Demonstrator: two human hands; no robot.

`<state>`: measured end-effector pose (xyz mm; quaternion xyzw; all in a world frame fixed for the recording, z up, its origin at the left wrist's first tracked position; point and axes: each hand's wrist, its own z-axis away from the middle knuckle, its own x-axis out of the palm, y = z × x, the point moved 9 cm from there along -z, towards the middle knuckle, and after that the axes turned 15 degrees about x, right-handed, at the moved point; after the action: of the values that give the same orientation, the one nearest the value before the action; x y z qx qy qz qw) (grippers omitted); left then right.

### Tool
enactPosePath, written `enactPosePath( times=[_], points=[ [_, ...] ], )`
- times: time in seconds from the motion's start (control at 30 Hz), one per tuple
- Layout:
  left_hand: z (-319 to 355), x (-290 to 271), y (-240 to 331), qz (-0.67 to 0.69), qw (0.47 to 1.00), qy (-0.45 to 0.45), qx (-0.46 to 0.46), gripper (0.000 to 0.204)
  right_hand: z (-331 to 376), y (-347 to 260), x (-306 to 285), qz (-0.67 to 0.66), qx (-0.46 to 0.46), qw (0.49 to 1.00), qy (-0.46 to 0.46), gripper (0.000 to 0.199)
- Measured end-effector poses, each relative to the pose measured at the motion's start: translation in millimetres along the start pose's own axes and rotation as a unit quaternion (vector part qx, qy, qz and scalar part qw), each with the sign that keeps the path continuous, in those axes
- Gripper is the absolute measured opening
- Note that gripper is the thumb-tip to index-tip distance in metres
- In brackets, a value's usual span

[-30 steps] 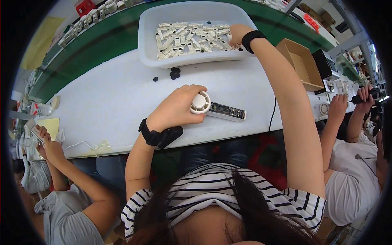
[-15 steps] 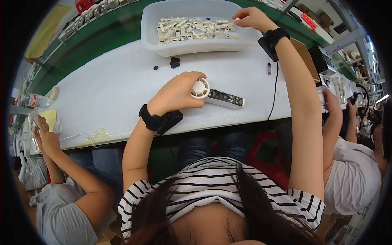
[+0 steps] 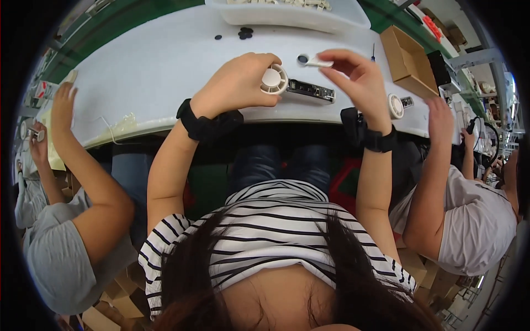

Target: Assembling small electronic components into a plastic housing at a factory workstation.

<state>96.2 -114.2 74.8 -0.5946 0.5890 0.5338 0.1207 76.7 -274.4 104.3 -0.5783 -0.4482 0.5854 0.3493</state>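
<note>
Withdrawn from the white tray (image 3: 331,19) at the worktop's far edge, the right hand (image 3: 359,83) now hovers near the front edge, thumb and forefinger pinched on a small white part (image 3: 319,63). Left hand (image 3: 234,85), fingers curled, grips the round white fan head (image 3: 273,79) of the device, whose dark circuit-board handle (image 3: 312,90) lies along the worktop's (image 3: 154,66) front edge. A cardboard box (image 3: 407,60) sits toward the right edge.
</note>
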Motion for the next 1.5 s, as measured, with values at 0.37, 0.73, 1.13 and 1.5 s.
enactPosePath(
  times=[0.37,0.73,1.13,1.5],
  points=[
    [0.7,2.7,6.7,-0.063,0.998,0.018,0.009,0.056,20.4,39.4,8.0,0.061,-0.005,0.997,0.047,0.020],
    [-4.1,5.2,0.9,-0.055,0.998,0.026,0.005,0.052,18.1,36.7,14.3,0.124,-0.020,0.987,0.103,0.020],
    [-15.6,10.9,12.5,-0.085,0.992,0.056,0.077,0.038,4.4,51.1,12.4,0.090,0.049,0.994,0.046,0.015],
    [-24.8,24.6,-0.3,-0.072,0.997,0.032,-0.013,0.019,0.1,68.6,15.8,0.059,0.052,0.995,0.059,0.019]
  ],
)
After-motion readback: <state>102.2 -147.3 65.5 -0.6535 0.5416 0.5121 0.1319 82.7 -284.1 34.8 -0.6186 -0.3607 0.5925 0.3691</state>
